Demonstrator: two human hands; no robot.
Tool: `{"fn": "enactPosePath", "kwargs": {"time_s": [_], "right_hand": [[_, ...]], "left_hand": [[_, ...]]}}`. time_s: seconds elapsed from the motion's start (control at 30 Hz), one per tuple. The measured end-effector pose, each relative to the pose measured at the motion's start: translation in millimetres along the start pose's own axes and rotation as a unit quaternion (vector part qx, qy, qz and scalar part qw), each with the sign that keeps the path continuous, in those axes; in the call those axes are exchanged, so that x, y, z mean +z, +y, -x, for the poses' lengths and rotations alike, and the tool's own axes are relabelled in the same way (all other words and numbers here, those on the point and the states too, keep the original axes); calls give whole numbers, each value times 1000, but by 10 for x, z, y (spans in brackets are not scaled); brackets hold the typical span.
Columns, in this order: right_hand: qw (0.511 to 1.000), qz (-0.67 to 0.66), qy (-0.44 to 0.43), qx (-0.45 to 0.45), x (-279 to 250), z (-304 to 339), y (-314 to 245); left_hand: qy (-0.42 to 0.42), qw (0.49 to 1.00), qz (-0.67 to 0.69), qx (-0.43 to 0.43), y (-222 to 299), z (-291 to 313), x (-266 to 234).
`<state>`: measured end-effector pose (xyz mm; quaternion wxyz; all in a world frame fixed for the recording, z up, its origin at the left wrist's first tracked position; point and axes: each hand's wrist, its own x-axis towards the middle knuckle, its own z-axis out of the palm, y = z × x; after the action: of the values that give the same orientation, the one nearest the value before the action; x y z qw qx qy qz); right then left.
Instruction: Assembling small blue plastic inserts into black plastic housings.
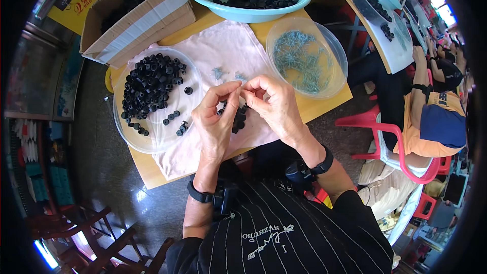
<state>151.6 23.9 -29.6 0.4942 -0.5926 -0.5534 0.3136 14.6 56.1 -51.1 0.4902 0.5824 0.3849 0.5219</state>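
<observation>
My left hand point(219, 114) and my right hand point(273, 102) meet over the pink cloth point(231, 43), fingertips pinched close together. Whatever sits between the tips is too small to make out. Just beyond them lie two small clumps of thin bluish metal pieces point(217, 73). Several black cap-like parts point(238, 122) rest on the cloth beneath my hands, partly hidden by them. To the left, a round clear tray point(122, 131) holds a heap of black parts point(152, 78). On the right, a clear round tub point(341, 56) contains many thin bluish metal pieces point(299, 58).
A pale blue basin point(248, 14) of black parts stands at the table's far side. Beside it is a cardboard box point(139, 30) with more. At right, another person point(431, 114) sits on a red chair point(375, 122) by a second table point(373, 38). Wooden chairs point(106, 243) stand lower left.
</observation>
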Motion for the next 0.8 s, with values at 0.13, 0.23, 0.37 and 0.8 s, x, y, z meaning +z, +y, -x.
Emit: {"fn": "enactPosePath", "kwargs": {"time_s": [0.13, 0.23, 0.37, 0.8], "right_hand": [[999, 27, 13, -17, 12, 3, -20], [997, 41, 8, -66, 25, -8, -81], [991, -109, -60, 41, -45, 36, -284], [906, -315, -206, 193, -176, 13, -247]], "left_hand": [[2, 999, -28, 34, 2, 11, -8], [14, 996, 85, -21, 54, 16, -53], [-4, 971, 220, -89, 147, 3, -150], [-112, 938, 293, -149, 238, -7, -334]]}}
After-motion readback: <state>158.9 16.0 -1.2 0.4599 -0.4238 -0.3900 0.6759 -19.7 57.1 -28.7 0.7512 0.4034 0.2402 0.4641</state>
